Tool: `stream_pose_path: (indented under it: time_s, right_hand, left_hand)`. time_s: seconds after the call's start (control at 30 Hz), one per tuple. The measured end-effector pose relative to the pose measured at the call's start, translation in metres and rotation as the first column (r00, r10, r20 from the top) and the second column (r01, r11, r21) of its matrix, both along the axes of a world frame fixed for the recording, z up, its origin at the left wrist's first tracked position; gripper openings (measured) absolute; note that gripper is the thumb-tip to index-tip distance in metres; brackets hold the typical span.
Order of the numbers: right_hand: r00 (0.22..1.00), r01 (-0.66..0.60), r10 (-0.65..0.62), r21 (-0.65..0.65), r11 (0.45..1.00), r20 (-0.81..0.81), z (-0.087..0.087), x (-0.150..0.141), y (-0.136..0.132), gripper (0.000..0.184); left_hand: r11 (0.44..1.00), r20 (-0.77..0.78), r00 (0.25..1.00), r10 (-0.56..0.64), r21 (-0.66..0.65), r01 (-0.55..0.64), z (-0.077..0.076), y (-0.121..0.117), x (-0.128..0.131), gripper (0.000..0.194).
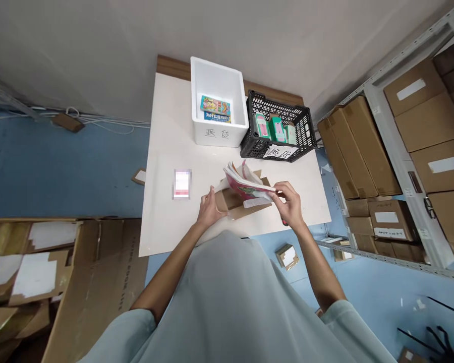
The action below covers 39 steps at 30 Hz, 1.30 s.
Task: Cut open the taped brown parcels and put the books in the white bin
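At the near side of the white table, my left hand (210, 209) grips the left end of an opened cardboard box (221, 202), thumb raised along its edge. My right hand (288, 204) pinches the right end of a book (245, 185) with a pink and green cover. The book is tilted above the box, its pages fanned apart at the far left end. A white paper or flap (256, 202) shows under the book. Part of the box's inside is hidden by the book.
Behind stand a white bin (219, 133) holding colourful books and a black crate (254, 146) with several small green boxes. A blurred-out rectangle (182, 184) lies left on the table (162, 222). Carton-filled shelves (431, 222) rise at right; a large carton (98, 282) stands left.
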State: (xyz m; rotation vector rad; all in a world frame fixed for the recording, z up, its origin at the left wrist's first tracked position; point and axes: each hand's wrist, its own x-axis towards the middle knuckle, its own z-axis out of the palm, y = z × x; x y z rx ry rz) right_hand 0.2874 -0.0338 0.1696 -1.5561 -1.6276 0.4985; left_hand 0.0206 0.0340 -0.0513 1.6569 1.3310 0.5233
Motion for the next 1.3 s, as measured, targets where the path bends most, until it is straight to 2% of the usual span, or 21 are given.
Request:
stream_pose_path:
  time_s: [0.07,0.1,0.17,0.23,0.27,0.3,0.4,0.5,0.6,0.83,1.0,1.07,1.13,1.23,1.3]
  right_hand:
    - [0.999,0.035,-0.033,0.053,0.998,-0.036,0.016,0.001,0.003,0.027]
    - [0.997,0.051,-0.047,0.076,0.996,-0.055,0.023,0.002,0.005,0.027]
    - [0.994,0.076,-0.067,0.103,0.992,-0.086,0.036,0.006,0.009,0.029]
    - [0.992,0.084,-0.072,0.112,0.99,-0.105,0.048,0.011,0.013,0.032]
    - [0.992,0.079,-0.067,0.113,0.99,-0.111,0.053,0.014,0.015,0.034]
    - [0.992,0.07,-0.056,0.114,0.991,-0.115,0.058,0.017,0.017,0.035]
    - [0.992,0.022,-0.008,0.111,0.994,-0.122,0.068,0.024,0.021,0.036]
    - [0.99,-0.023,0.037,0.099,0.995,-0.134,0.071,0.03,0.021,0.036]
    - [0.986,-0.067,0.08,0.093,0.993,-0.143,0.07,0.038,0.02,0.036]
    - [0.967,-0.196,0.212,0.12,0.973,-0.144,0.072,0.061,0.017,0.028]
    - [0.946,-0.242,0.268,0.15,0.959,-0.183,0.07,0.085,0.02,0.023]
    - [0.944,-0.222,0.251,0.153,0.963,-0.215,0.066,0.095,0.023,0.025]
    - [0.942,-0.181,0.217,0.155,0.971,-0.258,0.06,0.106,0.027,0.028]
    - [0.933,-0.1,0.146,0.154,0.983,-0.327,0.046,0.123,0.038,0.03]
    - [0.923,-0.058,0.115,0.163,0.985,-0.367,0.036,0.134,0.048,0.031]
  left_hand:
    - [0.993,0.092,0.993,0.074,0.082,-0.082,0.026,0.003,0.001,0.157]
    - [0.98,0.158,0.981,0.11,0.148,-0.133,0.043,0.005,0.001,0.148]
    - [0.92,0.307,0.94,0.148,0.305,-0.245,0.082,0.01,0.003,0.112]
    - [0.875,0.379,0.919,0.105,0.403,-0.266,0.122,0.019,0.007,0.074]
    - [0.874,0.385,0.922,0.051,0.429,-0.228,0.139,0.025,0.009,0.069]
    - [0.879,0.387,0.922,0.009,0.437,-0.192,0.153,0.031,0.012,0.073]
    - [0.921,0.383,0.922,-0.063,0.378,-0.094,0.18,0.05,0.022,0.091]
    - [0.962,0.403,0.911,-0.088,0.273,-0.028,0.189,0.061,0.03,0.098]
    - [0.978,0.466,0.872,-0.151,0.197,0.064,0.197,0.063,0.035,0.098]
    - [0.967,0.503,0.826,-0.254,0.159,0.201,0.227,0.062,0.049,0.099]
    - [0.961,0.526,0.806,-0.273,0.117,0.249,0.232,0.065,0.061,0.096]
    - [0.974,0.509,0.83,-0.228,0.111,0.2,0.228,0.063,0.065,0.097]
    - [0.989,0.486,0.864,-0.13,0.128,0.077,0.223,0.058,0.069,0.089]
    - [0.973,0.445,0.895,0.03,0.19,-0.127,0.222,0.047,0.075,0.061]
    - [0.939,0.41,0.909,0.071,0.281,-0.199,0.228,0.039,0.077,0.049]
